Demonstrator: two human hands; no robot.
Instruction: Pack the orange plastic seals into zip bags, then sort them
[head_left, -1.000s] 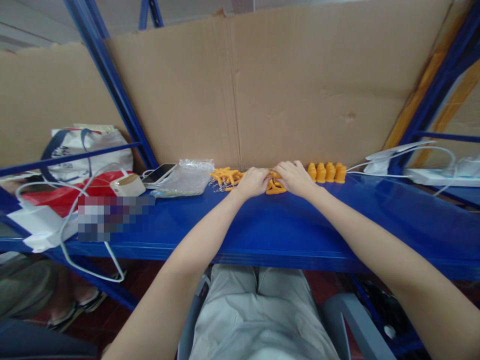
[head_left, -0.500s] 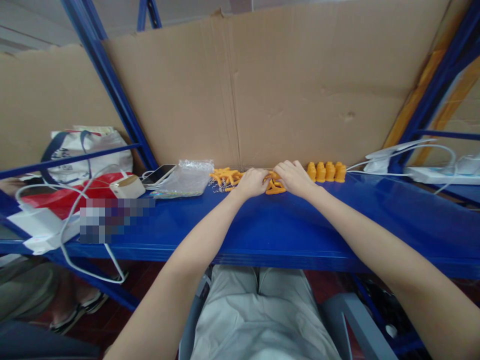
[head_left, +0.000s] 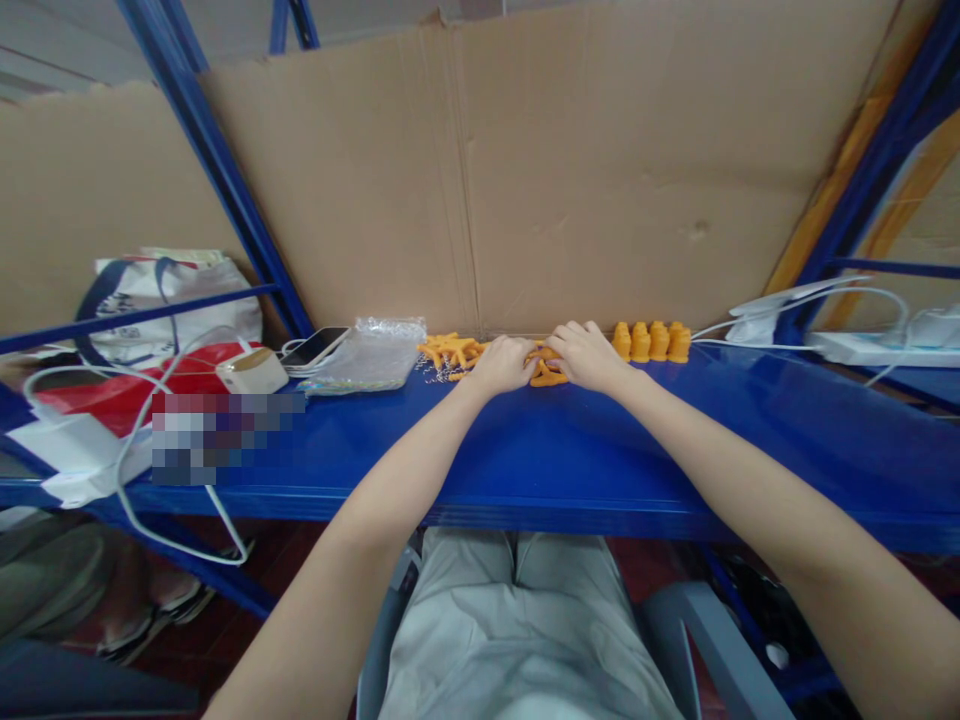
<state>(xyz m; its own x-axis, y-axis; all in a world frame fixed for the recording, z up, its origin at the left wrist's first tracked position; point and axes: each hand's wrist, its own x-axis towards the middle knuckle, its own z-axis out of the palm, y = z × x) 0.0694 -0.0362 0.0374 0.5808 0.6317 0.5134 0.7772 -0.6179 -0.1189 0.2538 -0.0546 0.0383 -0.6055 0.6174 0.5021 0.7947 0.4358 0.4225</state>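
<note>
My left hand and my right hand meet over the blue shelf, fingers curled inward. Between the fingertips shows an orange plastic piece, which both hands grip; its shape is mostly covered. Just below it another orange plastic part lies on the shelf. To the left of my left hand is a pile of orange branching plastic parts, with small silvery screw-like bits scattered in front. Right of my right hand, several orange bottle-shaped pieces stand upright in a cluster.
A clear plastic bag and a phone lie farther left. Beyond them are a white charger, looping cables and a tote bag. Cardboard backs the blue shelf. A power strip sits at the right.
The view has shifted very slightly. Both hands stay at the same spot around the orange piece, with little visible movement.
</note>
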